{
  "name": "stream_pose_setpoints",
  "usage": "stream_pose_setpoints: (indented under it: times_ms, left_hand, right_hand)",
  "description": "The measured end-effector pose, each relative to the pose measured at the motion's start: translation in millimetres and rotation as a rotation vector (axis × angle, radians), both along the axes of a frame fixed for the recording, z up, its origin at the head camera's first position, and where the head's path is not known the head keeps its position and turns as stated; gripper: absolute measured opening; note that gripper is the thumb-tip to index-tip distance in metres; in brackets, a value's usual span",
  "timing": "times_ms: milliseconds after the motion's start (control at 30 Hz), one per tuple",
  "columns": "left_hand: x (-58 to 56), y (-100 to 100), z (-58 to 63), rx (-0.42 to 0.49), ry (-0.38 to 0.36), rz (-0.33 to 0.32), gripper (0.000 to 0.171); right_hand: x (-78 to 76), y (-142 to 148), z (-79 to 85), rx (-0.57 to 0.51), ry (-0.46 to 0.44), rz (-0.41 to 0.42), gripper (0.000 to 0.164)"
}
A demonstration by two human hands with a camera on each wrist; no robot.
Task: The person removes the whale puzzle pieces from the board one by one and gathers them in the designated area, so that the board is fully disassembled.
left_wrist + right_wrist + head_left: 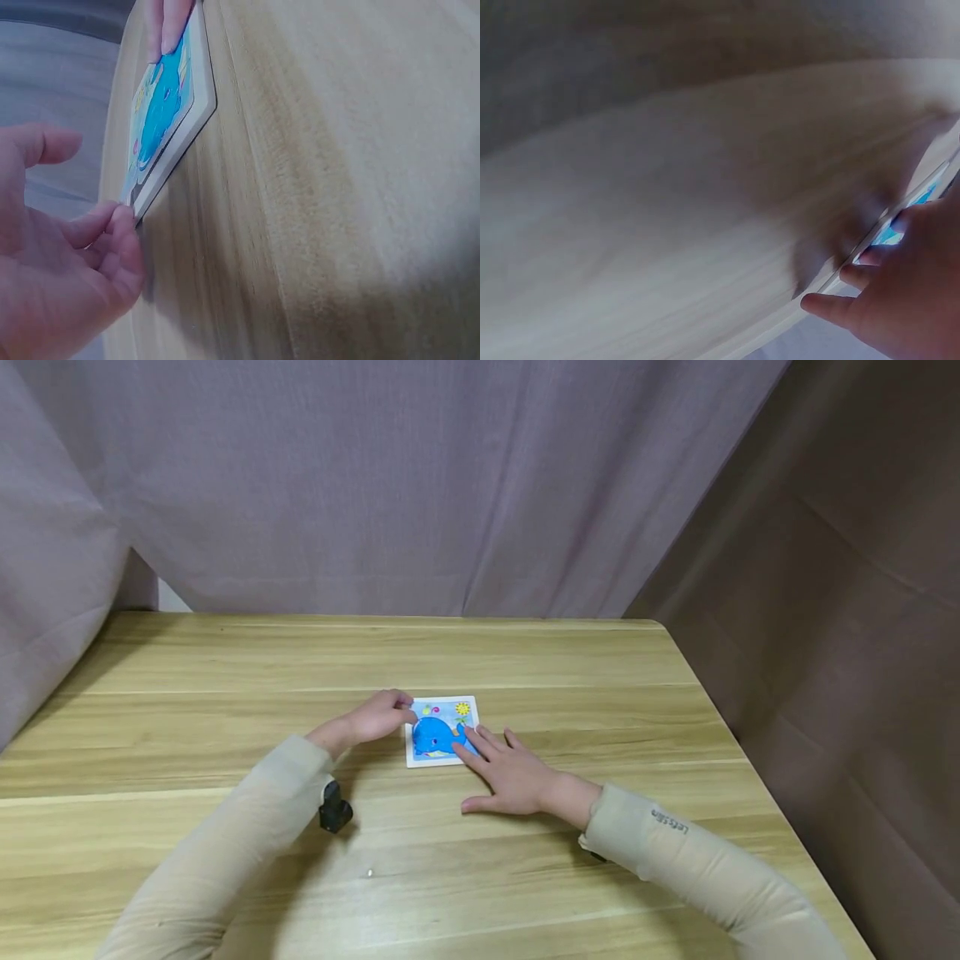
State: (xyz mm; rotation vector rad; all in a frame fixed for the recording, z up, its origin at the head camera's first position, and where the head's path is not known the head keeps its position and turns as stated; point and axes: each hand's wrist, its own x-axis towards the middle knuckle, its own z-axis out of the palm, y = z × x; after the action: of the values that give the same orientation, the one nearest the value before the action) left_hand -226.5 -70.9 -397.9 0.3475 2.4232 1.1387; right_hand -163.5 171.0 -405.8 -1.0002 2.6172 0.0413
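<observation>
A framed whale picture puzzle (442, 735), with a white border, a blue whale and a yellow sun, lies flat on the wooden table. My left hand (378, 717) is at its upper left corner. In the left wrist view the curled fingers (120, 247) hold that corner, while the thumb stands apart above. A dark strip shows between picture and border beside these fingertips. My right hand (513, 777) spreads over the puzzle's right side, its straight fingertips resting on the whale's tail and the border. Its palm hides the puzzle's face in the right wrist view.
A small pale speck (370, 873) lies on the wooden table (570, 685) near the front. A black device (334, 808) hangs beneath the left sleeve. Grey curtains (360, 485) close off the back, and a brown one (847, 568) runs along the right side.
</observation>
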Motion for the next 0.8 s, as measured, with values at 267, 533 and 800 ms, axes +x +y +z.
stream_pose_setpoints:
  times_ms: [267, 533, 800]
  left_hand:
    - [-6.5, 4, -3.1, 0.039, 0.042, 0.083, 0.047]
    - [-11.4, 13, -11.7, 0.034, 0.100, 0.232, 0.025]
    - [-11.2, 17, -13.9, 0.009, 0.134, 0.239, 0.023]
  right_hand:
    - [-5.4, 0, 1.3, -0.003, -0.005, 0.011, 0.086]
    - [-23.0, -10, 13.3, -0.067, -0.031, 0.032, 0.074]
    - [-28.3, -28, 13.4, -0.013, -0.090, 0.063, 0.080]
